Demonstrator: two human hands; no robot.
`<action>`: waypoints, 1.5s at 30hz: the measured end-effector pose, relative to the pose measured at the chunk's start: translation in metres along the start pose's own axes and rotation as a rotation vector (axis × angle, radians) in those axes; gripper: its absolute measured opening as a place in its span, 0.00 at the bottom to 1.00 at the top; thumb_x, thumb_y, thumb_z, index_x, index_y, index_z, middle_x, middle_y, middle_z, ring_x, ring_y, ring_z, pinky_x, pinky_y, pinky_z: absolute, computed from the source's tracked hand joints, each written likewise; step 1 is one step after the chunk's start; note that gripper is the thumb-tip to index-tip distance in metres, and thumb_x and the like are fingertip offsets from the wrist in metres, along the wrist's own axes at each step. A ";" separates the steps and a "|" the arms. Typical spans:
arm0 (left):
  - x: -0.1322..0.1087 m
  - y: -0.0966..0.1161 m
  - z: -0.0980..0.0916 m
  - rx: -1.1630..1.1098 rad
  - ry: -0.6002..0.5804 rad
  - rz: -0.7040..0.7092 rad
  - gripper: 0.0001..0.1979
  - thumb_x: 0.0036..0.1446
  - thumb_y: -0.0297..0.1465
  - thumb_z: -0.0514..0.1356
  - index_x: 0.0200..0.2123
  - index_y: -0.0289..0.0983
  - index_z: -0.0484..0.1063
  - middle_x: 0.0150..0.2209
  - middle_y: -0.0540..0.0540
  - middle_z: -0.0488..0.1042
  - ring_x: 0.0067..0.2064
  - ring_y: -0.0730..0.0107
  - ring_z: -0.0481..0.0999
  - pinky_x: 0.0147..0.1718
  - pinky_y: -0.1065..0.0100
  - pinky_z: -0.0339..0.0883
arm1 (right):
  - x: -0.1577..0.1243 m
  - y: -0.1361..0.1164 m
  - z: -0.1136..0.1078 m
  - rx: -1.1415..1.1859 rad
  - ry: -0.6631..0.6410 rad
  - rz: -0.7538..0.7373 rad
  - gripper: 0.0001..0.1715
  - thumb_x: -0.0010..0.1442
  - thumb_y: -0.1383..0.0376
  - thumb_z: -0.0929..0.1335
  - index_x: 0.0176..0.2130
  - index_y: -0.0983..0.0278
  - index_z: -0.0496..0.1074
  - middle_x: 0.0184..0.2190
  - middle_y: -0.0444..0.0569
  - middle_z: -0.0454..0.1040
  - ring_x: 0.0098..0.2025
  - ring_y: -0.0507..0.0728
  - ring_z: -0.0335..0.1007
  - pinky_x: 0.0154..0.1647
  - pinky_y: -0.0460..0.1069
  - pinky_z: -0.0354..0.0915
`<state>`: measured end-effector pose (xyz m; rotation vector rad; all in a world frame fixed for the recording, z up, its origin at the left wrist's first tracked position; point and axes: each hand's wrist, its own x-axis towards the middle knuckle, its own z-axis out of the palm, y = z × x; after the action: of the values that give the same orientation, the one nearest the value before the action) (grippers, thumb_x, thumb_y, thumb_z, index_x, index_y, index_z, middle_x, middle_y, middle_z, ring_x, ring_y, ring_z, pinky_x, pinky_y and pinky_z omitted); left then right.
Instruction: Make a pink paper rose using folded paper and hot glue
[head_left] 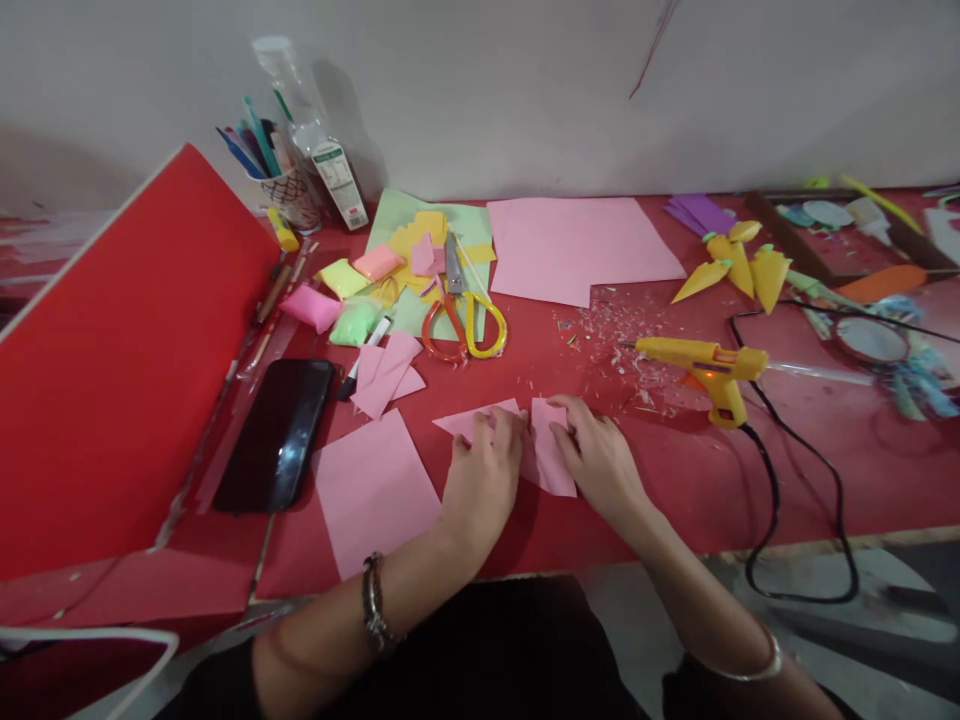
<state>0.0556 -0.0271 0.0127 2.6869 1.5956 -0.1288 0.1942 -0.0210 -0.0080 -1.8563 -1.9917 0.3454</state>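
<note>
On the red table [675, 470] lies a small pink paper piece [551, 450], partly folded. My left hand [484, 475] presses its fingers down on the paper's left part. My right hand [596, 455] pinches the paper's right flap with bent fingers. A larger pink square [371, 490] rests just left of my left hand. More pink folded pieces [386, 375] sit behind it.
A yellow glue gun [709, 370] with a black cord stands right of my hands. Scissors [461, 320], a black phone [277, 435], a big pink sheet [574, 245], yellow paper cones [739, 265], a pen cup [289, 190] and a red board [120, 370] surround them.
</note>
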 end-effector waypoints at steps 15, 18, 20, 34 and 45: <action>0.000 0.003 0.000 0.078 -0.046 0.002 0.23 0.56 0.20 0.44 0.56 0.33 0.53 0.48 0.36 0.63 0.49 0.56 0.63 0.35 0.59 0.71 | -0.016 0.000 -0.012 0.208 -0.096 -0.013 0.12 0.53 0.70 0.56 0.38 0.62 0.61 0.15 0.38 0.58 0.22 0.53 0.61 0.39 0.52 0.55; 0.000 0.003 0.000 0.094 -0.072 0.010 0.23 0.56 0.19 0.44 0.56 0.32 0.53 0.49 0.36 0.62 0.50 0.56 0.63 0.36 0.59 0.71 | -0.018 0.001 -0.008 0.183 -0.063 -0.046 0.11 0.53 0.71 0.56 0.37 0.62 0.60 0.15 0.38 0.60 0.23 0.53 0.62 0.41 0.52 0.54; 0.000 0.003 0.000 0.108 -0.084 0.016 0.23 0.56 0.20 0.45 0.56 0.32 0.53 0.49 0.36 0.62 0.50 0.56 0.63 0.36 0.60 0.71 | -0.019 0.001 -0.007 0.179 -0.036 -0.060 0.10 0.53 0.72 0.56 0.35 0.62 0.60 0.16 0.39 0.62 0.24 0.53 0.64 0.41 0.52 0.54; 0.000 0.003 0.002 0.139 -0.085 0.019 0.24 0.56 0.20 0.45 0.57 0.32 0.52 0.51 0.37 0.62 0.51 0.56 0.62 0.38 0.60 0.70 | -0.026 0.003 -0.003 0.121 0.086 -0.107 0.09 0.53 0.73 0.56 0.31 0.61 0.60 0.19 0.40 0.68 0.23 0.52 0.65 0.40 0.50 0.57; 0.000 0.003 -0.001 0.117 -0.093 0.018 0.24 0.57 0.20 0.44 0.57 0.34 0.51 0.50 0.37 0.62 0.52 0.56 0.62 0.39 0.60 0.70 | -0.034 -0.001 -0.002 0.073 0.125 -0.032 0.05 0.55 0.67 0.58 0.34 0.62 0.61 0.17 0.40 0.65 0.22 0.53 0.63 0.40 0.52 0.58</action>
<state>0.0580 -0.0290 0.0133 2.7344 1.5852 -0.3526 0.1957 -0.0550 -0.0095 -1.7550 -1.8975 0.2815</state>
